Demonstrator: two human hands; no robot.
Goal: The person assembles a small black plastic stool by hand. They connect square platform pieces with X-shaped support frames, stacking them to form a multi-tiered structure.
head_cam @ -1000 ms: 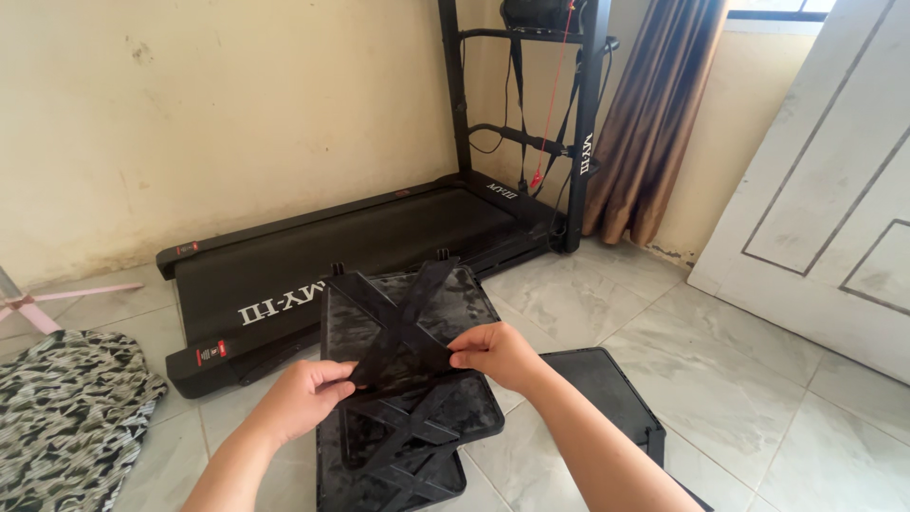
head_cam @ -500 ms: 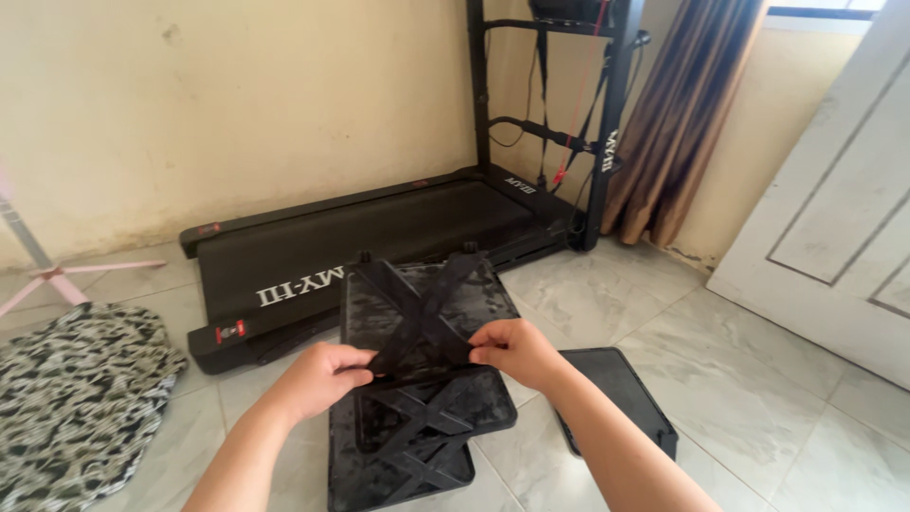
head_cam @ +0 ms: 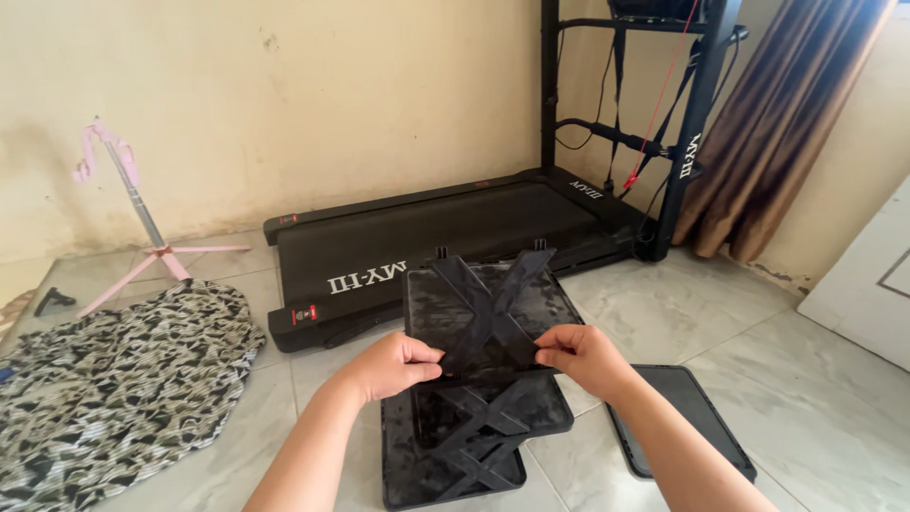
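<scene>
**Over the tiled floor, two hands hold a black panel**

Above the floor's middle, the left hand pinches the near edge of a black plastic panel with a raised X-shaped rib, thumb on top. The right hand pinches the same edge just beside it. The panel tilts up over two stacked panels lying on the tiled floor. Behind stands a treadmill; a patterned cloth lies left.
</scene>
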